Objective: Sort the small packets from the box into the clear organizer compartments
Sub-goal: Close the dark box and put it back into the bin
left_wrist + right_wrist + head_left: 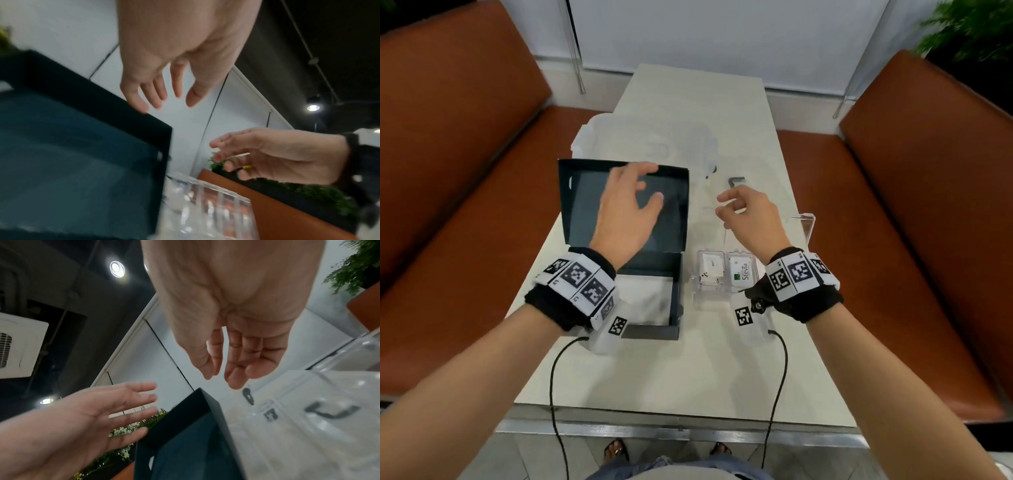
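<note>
From above, my left hand (pixel 628 209) floats loose over the dark box (pixel 626 240), holding nothing. My right hand (pixel 751 214) is loose too. Two packets (pixel 726 270) sit in the clear organizer (pixel 702 301).

My left wrist camera shows spread fingers (pixel 144 91) by the box lid (pixel 86 129).

My right wrist camera shows my empty palm (pixel 242 340).

Head view: the camera looks steeply down and forward from above the near edge of the tabletop (pixel 688 370), with both forearms entering from the lower corners of the frame.

Left wrist view: the camera sits under the left hand (pixel 176 53), very close to it, and faces upward toward wall and ceiling. The palm fills the upper centre of the frame.

Right wrist view: the camera is mounted likewise under the right hand (pixel 236 305) and tilted upward.

Shared coverage: all three views contain the raised lid of the dark box (pixel 625 202). Each wrist view also shows the opposite hand.
</note>
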Action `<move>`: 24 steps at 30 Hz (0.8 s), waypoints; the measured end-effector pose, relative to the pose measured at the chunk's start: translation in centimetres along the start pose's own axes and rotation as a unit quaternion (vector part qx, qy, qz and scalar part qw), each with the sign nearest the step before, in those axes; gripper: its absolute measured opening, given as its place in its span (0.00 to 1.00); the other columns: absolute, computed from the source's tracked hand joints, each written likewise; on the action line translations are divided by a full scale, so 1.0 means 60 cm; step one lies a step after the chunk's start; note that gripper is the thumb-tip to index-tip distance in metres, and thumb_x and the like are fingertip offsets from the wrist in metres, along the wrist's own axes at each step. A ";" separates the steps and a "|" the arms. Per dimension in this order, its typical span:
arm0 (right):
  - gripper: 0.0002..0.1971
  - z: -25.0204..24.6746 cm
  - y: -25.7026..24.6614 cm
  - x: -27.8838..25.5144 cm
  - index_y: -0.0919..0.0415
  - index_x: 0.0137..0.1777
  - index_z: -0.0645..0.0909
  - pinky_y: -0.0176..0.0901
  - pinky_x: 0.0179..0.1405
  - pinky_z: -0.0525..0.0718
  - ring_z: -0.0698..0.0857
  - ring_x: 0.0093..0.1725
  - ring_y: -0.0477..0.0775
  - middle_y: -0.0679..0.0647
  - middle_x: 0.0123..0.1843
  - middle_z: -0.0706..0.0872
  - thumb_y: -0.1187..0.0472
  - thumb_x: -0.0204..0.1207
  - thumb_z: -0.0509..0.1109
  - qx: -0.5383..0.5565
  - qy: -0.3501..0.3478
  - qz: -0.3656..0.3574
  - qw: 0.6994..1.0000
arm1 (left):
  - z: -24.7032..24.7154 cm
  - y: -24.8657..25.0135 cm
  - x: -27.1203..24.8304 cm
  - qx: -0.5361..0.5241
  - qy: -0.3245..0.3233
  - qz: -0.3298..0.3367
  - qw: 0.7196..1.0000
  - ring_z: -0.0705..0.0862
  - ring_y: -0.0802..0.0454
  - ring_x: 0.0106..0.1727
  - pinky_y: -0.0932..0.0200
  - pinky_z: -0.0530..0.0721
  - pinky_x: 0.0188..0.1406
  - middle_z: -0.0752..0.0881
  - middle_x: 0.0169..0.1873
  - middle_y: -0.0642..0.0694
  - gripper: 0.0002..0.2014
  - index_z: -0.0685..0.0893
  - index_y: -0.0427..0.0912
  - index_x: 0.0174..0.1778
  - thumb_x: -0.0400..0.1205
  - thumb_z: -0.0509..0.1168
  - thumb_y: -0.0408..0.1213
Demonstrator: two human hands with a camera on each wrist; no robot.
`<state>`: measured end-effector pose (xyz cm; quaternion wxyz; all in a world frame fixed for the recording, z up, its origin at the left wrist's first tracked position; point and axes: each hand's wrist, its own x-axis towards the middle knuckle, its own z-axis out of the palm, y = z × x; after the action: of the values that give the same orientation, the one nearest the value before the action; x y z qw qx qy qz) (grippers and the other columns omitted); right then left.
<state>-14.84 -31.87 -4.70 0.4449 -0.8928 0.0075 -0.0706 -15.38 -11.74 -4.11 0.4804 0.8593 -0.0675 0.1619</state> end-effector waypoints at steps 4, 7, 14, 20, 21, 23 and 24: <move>0.20 0.055 -0.036 0.027 0.57 0.70 0.75 0.51 0.58 0.83 0.86 0.57 0.57 0.56 0.59 0.84 0.58 0.78 0.68 0.018 -0.021 0.023 0.999 | -0.107 -0.064 0.035 0.048 0.115 -0.020 0.992 0.74 0.56 0.65 0.66 0.71 0.66 0.68 0.70 0.44 0.23 0.72 0.44 0.74 0.82 0.66 0.36; 0.30 0.099 -0.049 0.041 0.60 0.78 0.66 0.60 0.64 0.81 0.84 0.62 0.63 0.61 0.69 0.78 0.56 0.78 0.69 0.017 -0.034 0.067 0.997 | -0.147 -0.118 0.052 0.055 0.106 -0.117 0.986 0.71 0.47 0.74 0.53 0.70 0.75 0.65 0.76 0.42 0.26 0.66 0.46 0.79 0.85 0.62 0.45; 0.30 0.165 -0.055 0.039 0.60 0.75 0.70 0.57 0.60 0.81 0.82 0.64 0.66 0.60 0.69 0.82 0.48 0.77 0.69 0.037 -0.023 0.125 0.991 | -0.171 -0.199 0.059 -0.149 -0.066 -0.401 0.902 0.75 0.38 0.71 0.35 0.79 0.63 0.71 0.77 0.41 0.31 0.62 0.50 0.82 0.86 0.47 0.63; 0.27 0.178 -0.071 0.019 0.53 0.73 0.72 0.46 0.47 0.81 0.85 0.53 0.57 0.56 0.67 0.81 0.38 0.82 0.57 0.119 0.001 0.134 0.984 | -0.168 -0.216 0.054 -0.256 -0.099 -0.393 0.878 0.80 0.41 0.58 0.35 0.75 0.61 0.83 0.58 0.50 0.28 0.78 0.53 0.63 0.84 0.44 0.68; 0.24 0.176 -0.076 0.016 0.50 0.70 0.73 0.43 0.41 0.80 0.85 0.49 0.55 0.54 0.65 0.81 0.37 0.83 0.53 0.160 0.014 0.146 0.976 | -0.171 -0.220 0.055 -0.275 -0.092 -0.389 0.874 0.78 0.40 0.64 0.32 0.72 0.66 0.82 0.63 0.50 0.30 0.76 0.54 0.69 0.83 0.44 0.68; 0.23 0.170 -0.082 0.012 0.49 0.63 0.76 0.42 0.36 0.78 0.85 0.45 0.54 0.52 0.59 0.83 0.37 0.84 0.47 0.241 0.053 0.164 0.955 | -0.177 -0.219 0.057 -0.318 -0.074 -0.371 0.869 0.76 0.42 0.69 0.32 0.71 0.67 0.83 0.59 0.55 0.28 0.75 0.58 0.68 0.83 0.44 0.69; 0.24 0.167 -0.082 0.011 0.50 0.60 0.77 0.43 0.37 0.79 0.86 0.44 0.54 0.52 0.56 0.84 0.37 0.85 0.45 0.262 0.073 0.169 0.947 | -0.179 -0.217 0.055 -0.335 -0.067 -0.362 0.867 0.77 0.45 0.68 0.36 0.73 0.63 0.83 0.55 0.57 0.26 0.77 0.60 0.64 0.83 0.44 0.69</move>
<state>-13.13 -21.02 -6.65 0.6669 -0.7227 0.1715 -0.0587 -11.05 4.41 -8.24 0.7588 0.6196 0.1657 -0.1138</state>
